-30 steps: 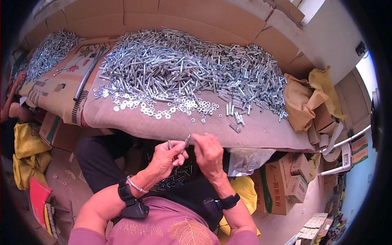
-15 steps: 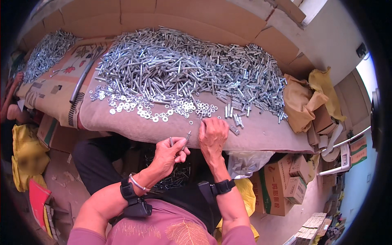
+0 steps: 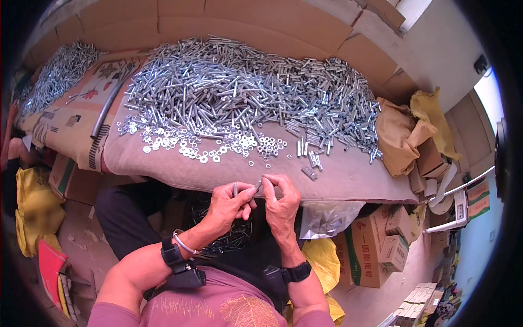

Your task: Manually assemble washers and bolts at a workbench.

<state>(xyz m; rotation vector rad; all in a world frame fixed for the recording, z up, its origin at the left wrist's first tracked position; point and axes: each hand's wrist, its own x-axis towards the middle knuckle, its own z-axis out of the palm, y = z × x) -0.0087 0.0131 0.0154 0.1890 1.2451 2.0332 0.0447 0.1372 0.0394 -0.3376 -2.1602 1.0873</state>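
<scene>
My left hand (image 3: 224, 208) is closed on metal bolts; one sticks up by the thumb and another slants toward my right hand. My right hand (image 3: 281, 203) pinches at the tip of that slanted bolt (image 3: 259, 186); whether a small part sits between its fingers is hidden. Both hands are just in front of the padded table's edge. Beyond them lie loose washers (image 3: 218, 148), with a few single ones nearer me. Behind the washers rises a big heap of silvery bolts (image 3: 201, 90). Several short metal pieces (image 3: 309, 173) rest apart, past my right hand.
A metal tube (image 3: 109, 106) lies on patterned cloth at left, before another bolt heap (image 3: 60, 73). Cardboard (image 3: 250, 30) lines the table's back. Brown sacking (image 3: 400, 128) is at the right end. Below are cartons (image 3: 366, 250), a plastic bag (image 3: 329, 219) and dark metal parts between my legs.
My right hand has come off the table by the washers, back toward me, and now meets the bolt tip at my left hand. My left hand has shifted slightly right.
</scene>
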